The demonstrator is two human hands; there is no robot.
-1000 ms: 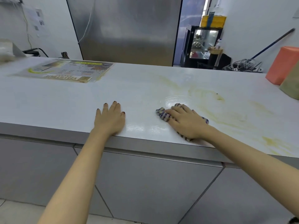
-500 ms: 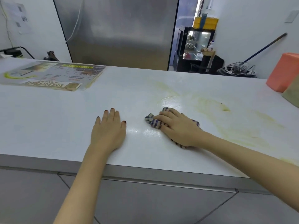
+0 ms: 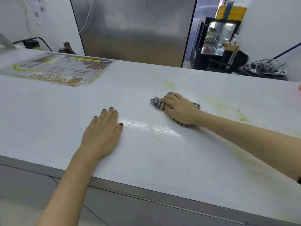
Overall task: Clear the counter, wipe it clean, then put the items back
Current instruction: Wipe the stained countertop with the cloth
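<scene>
The white counter (image 3: 146, 157) runs across the view, with yellowish stains on its right half and a wet shiny streak in the middle. My right hand (image 3: 180, 108) presses a crumpled striped cloth (image 3: 157, 103) onto the counter, fingers curled over it; most of the cloth is hidden under the palm. My left hand (image 3: 102, 132) lies flat on the counter to the left of the wet streak, fingers straight and together, holding nothing.
A laminated menu sheet (image 3: 61, 69) lies flat at the counter's far left. Behind the counter stand a steel fridge (image 3: 133, 28), a black display case (image 3: 216, 41) and a tangle of cables (image 3: 263, 69). An orange corner (image 3: 299, 87) shows at the right edge.
My right hand has slid the cloth away from me, farther up the counter, leaving a wet streak behind. The left hand stays flat in place. The camera has tipped down and left.
</scene>
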